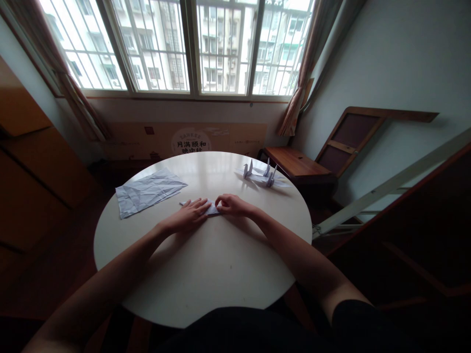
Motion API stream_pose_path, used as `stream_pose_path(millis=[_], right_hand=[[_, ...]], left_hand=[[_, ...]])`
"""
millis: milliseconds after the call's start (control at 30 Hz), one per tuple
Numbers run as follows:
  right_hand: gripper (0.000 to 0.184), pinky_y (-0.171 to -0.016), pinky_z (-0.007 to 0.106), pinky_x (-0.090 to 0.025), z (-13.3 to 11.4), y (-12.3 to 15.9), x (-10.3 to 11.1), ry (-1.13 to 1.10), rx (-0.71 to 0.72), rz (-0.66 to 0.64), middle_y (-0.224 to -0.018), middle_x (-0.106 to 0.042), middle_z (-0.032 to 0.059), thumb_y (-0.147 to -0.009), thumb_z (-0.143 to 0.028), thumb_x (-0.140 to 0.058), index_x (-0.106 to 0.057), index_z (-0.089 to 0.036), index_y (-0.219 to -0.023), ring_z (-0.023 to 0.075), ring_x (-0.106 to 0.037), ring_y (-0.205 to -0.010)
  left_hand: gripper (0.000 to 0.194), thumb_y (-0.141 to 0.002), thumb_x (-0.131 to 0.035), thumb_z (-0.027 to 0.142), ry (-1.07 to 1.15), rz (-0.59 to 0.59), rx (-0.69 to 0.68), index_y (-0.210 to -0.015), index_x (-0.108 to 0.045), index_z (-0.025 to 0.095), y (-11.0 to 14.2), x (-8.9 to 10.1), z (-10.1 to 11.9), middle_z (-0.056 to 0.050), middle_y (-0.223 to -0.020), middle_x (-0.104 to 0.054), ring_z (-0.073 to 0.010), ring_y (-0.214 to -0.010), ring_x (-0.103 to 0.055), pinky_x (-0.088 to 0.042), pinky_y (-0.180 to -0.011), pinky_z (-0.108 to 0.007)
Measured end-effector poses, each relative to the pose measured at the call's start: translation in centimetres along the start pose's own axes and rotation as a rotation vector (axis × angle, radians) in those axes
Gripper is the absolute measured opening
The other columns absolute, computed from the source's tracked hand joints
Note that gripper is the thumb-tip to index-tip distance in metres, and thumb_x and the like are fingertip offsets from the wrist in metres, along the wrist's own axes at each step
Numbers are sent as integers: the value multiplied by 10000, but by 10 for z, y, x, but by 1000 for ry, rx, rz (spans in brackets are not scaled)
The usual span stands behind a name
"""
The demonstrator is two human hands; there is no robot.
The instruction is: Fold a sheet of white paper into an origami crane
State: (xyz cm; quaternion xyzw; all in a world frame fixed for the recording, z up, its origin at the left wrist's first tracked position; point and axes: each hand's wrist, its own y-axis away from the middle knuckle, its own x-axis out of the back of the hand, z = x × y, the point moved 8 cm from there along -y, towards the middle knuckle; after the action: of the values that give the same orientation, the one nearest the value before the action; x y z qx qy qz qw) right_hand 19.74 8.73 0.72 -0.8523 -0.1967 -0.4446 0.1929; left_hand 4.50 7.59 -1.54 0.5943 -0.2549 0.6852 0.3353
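Observation:
A small folded sheet of paper [212, 210] lies flat on the white round table [221, 264] in front of me. My left hand [192, 213] rests on its left part, fingers stretched out and pressing down. At the paper's right end, my right hand [232, 205] has its thumb and forefinger curled together in a pinch on the edge. Much of the paper is hidden under both hands. Beyond my right hand stand several folded paper cranes [259, 174], close together. To the left lie creased paper sheets [149, 192].
A wooden side table [294, 163] stands behind the table at the right, with a wooden frame [346, 139] by the wall. A large printed cardboard box [243, 137] sits below the barred window [158, 49]. A pale ladder-like frame [368, 196] leans at the right.

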Motion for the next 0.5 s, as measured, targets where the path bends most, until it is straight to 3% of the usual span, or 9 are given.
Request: stream_pose_path(millis=[500], right_hand=[[180,-740,238,-371,1,0,-1,12,-4,-2,-793,-593,-9,-879,-211,-668,-733,-164,-1040,120,-522,-744]], left_hand=[[607,-1096,-280,496,11,14,-1,-1625,-323,200,-1,-3,-4,-149,-1676,-258,-336,-1556,-224,-163,-1238,-577]])
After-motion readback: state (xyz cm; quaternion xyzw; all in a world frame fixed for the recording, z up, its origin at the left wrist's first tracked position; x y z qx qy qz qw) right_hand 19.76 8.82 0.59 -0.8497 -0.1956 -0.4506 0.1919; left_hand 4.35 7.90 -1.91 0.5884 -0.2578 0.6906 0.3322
